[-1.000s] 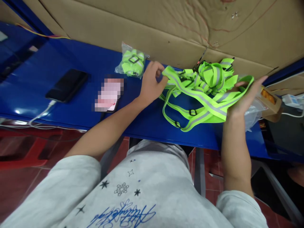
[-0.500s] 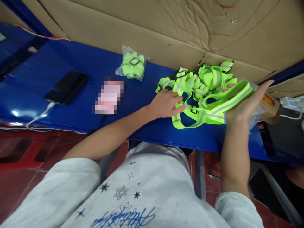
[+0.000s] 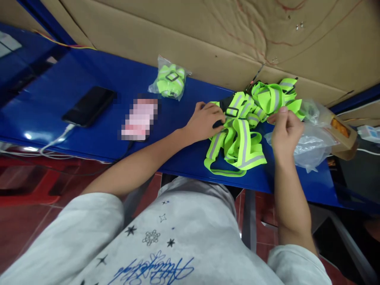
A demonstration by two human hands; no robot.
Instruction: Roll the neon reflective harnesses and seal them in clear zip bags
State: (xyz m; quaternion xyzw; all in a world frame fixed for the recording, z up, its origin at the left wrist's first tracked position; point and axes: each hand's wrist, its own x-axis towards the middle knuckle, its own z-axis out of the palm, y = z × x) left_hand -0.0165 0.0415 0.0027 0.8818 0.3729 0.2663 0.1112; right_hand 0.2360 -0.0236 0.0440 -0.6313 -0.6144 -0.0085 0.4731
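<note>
A tangle of neon-yellow reflective straps (image 3: 245, 148) with grey stripes lies on the blue table, a black buckle (image 3: 232, 112) among them. At its left edge is my left hand (image 3: 205, 120), fingers bent and apart, the tips touching the webbing, with a gap between thumb and forefinger. My right hand (image 3: 286, 132) hovers at the right of the heap with its fingers curled and the thumb against them. Whatever its fingers may hold is hidden. More bunched strap (image 3: 274, 97) lies just behind it. Beside this hand rests a crumpled clear plastic bag (image 3: 313, 144).
A bagged neon strap set (image 3: 171, 81) sits against the cardboard wall (image 3: 148, 35). To the left are a black phone (image 3: 89, 106) on a white cable and a pixelated pink-screened device (image 3: 139, 120). A brown box (image 3: 344, 136) stands right on the blue table (image 3: 190, 162).
The strap stretched between my hands has dropped in loops onto the table. My right hand has gone from flat and spread to curled, moving left. My left hand has loosened from its pinch.
</note>
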